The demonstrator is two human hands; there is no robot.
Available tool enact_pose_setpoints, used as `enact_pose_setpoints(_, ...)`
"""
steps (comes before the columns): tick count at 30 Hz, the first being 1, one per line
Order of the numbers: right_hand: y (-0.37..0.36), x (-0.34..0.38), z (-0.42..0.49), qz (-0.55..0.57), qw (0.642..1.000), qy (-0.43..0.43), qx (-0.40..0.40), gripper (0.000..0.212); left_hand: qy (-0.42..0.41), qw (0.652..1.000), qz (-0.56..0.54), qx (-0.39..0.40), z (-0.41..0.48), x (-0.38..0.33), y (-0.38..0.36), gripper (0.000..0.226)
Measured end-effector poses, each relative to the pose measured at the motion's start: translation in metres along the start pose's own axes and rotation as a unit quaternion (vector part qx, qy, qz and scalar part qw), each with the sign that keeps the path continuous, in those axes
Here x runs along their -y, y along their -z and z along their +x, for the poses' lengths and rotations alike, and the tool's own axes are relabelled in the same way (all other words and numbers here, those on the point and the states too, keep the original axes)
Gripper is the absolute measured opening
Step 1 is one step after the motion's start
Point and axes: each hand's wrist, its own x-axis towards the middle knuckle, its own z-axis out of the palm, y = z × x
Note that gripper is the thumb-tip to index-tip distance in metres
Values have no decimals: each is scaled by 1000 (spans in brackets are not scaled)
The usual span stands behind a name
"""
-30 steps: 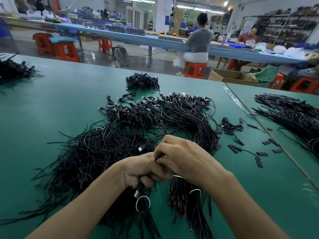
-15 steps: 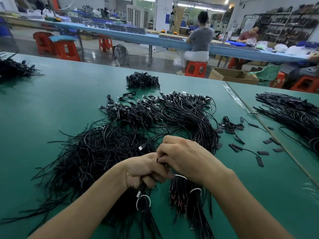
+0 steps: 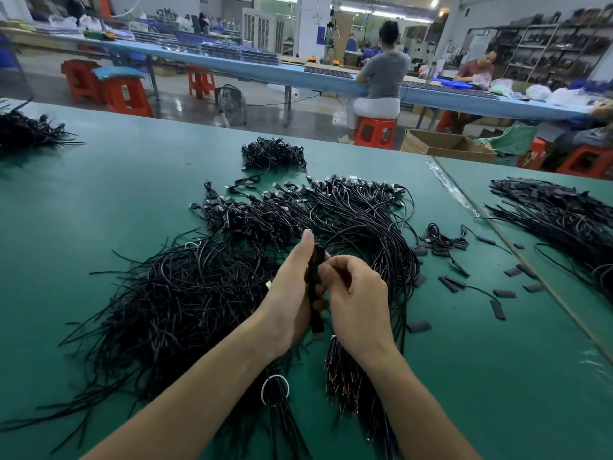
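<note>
The left hand (image 3: 287, 300) at nine o'clock and right hand (image 3: 360, 297) at three both clasp a slim bunch of black cables (image 3: 313, 277) over the desk's (image 3: 132, 180) central pile (image 3: 185, 293). Light, limp, probably slick: hold it mid-length, firmly.

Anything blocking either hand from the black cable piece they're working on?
Nothing visible. The left hand and right hand both grip the black cable piece directly, over the cable pile on the green table.
</note>
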Motion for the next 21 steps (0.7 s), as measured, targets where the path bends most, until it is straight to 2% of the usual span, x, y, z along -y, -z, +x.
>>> enact_pose_setpoints(6,-10,4,-3,88,990,-103,43,19,-101,992,-51,-55,3,0,1,47)
enact_pose_setpoints(9,-10,6,-5,153,974,-147,80,21,-125,989,-76,-29,3,0,9,37)
enact_pose_setpoints(14,-4,11,-5,202,963,-143,103,13,-213,976,42,16,2,-2,21,14)
enact_pose_setpoints(17,1,12,-2,167,975,-99,111,16,-182,975,130,11,-1,-3,28,47)
enact_pose_setpoints(21,17,9,7,74,994,-11,78,16,-130,956,260,-49,-6,-5,36,71)
